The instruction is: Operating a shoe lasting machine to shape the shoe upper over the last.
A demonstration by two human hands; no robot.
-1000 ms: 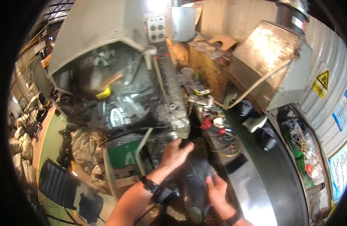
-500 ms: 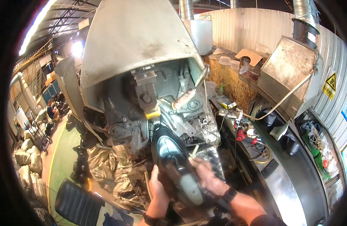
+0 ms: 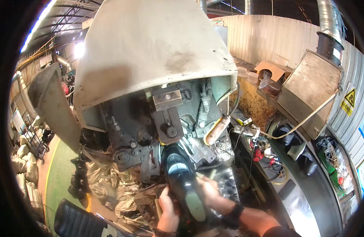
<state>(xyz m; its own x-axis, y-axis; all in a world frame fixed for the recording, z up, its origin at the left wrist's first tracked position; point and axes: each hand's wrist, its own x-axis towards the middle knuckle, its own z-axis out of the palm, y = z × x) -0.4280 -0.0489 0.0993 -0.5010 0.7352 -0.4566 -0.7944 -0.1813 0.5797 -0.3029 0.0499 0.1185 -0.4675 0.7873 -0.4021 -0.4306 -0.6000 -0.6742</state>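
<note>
- Workshop with corrugated metal walls, a duct (image 3: pixel 328 23) at upper right and a green floor (image 3: pixel 55 177) at lower left surrounds the person.
- Left hand (image 3: pixel 168 211) is closed around the near end of a black shoe (image 3: pixel 184 183); its fingers curl onto the shoe's side, and the wrist runs off the lower edge.
- Right hand (image 3: pixel 211 193) grips the shoe from the other side, palm against it; the fingertips are hidden behind the shoe. A dark wristband (image 3: pixel 233 216) sits on that forearm.
- Shoe points its glossy toe up and away, toe just under the dark machine head (image 3: pixel 168 122); whether it touches the metal there cannot be told.
- Heel end is covered by both hands and hard to make out.
- Large pale hood (image 3: pixel 150 51) overhangs the machine and hides its upper part.
- Wooden-handled lever (image 3: pixel 215 130) stands right of the head.
- Further right, a bench (image 3: pixel 304 201) carries cables and small red items (image 3: pixel 259 154), too cluttered to identify.
- Sacks (image 3: pixel 26 170) lie at far left, bent by the lens rim.
</note>
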